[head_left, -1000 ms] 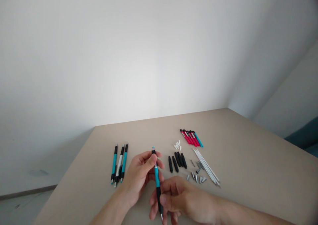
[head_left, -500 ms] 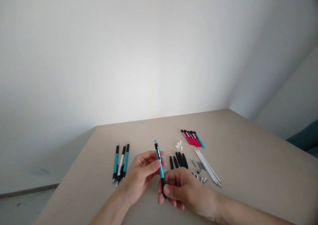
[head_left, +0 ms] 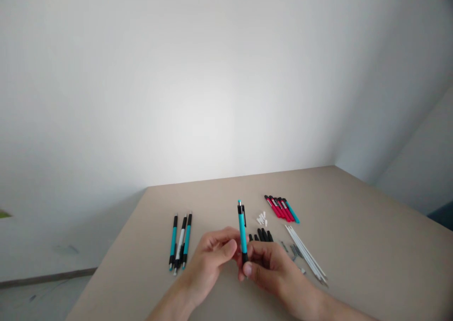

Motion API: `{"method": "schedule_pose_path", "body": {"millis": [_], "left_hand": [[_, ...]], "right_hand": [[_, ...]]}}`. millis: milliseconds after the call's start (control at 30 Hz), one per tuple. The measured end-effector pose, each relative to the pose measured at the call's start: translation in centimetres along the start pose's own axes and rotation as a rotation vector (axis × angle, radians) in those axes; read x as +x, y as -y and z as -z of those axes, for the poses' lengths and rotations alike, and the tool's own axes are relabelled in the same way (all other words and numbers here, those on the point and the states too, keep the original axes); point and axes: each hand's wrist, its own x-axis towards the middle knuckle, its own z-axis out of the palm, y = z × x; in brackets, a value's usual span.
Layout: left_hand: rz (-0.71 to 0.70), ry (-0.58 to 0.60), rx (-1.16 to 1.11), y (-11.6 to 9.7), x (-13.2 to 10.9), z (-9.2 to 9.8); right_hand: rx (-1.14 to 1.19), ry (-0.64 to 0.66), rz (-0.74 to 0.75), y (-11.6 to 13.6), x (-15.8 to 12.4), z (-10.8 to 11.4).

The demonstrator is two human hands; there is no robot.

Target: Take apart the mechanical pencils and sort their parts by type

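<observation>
**One teal pen upright in both hands, three whole pens laid aside, loose parts in piles**

You hold the teal pen nearly upright over the table, clip and push-button end up. Your left hand pinches the barrel between thumb and forefinger, about mid-length. Your right hand is curled round the lower black grip end, thumb in front. The two hands sit close together on the pen. The writing tip is hidden behind your right fingers, so I cannot tell whether a tip cone is on.

Done, judging by the layout: the three whole pens lie side by side to your left, two teal and one white, well apart from the parts. The pen in your hands also looks whole from the grip upward.

Left over, to your right:
- a row of red barrels with one teal barrel at the far side
- small white pieces just beyond your hands
- black grips, partly hidden by your right hand
- grey metal bits, too small to tell apart
- white refills fanned toward the right edge

My read is roughly four pens' worth done or in hand, with about five barrels unbuilt, so a bit under halfway.
</observation>
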Motion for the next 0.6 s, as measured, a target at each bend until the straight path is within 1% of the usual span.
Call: {"method": "schedule_pose_path", "body": {"millis": [133,233,333,400,500,600], "left_hand": [[0.018,0.000,0.002,0.2,-0.1,-0.1],[0.038,0.002,-0.010,0.7,0.1,0.3],[-0.004,-0.022,0.015,0.9,0.2,0.6],[-0.031,-0.055,0.020,1.0,0.2,0.6],[-0.024,-0.070,-0.005,1.1,0.3,0.4],[0.004,-0.072,-0.039,1.3,0.5,0.3]], "right_hand": [[0.000,0.037,0.026,-0.2,0.3,0.1],[0.026,0.049,0.017,-1.1,0.6,0.0],[0.117,-0.020,-0.010,-1.9,0.9,-0.3],[0.162,-0.053,0.022,-1.9,0.9,-0.4],[0.153,0.001,0.052,-1.4,0.5,-0.3],[0.118,0.071,0.025,-1.3,0.3,-0.1]]}}
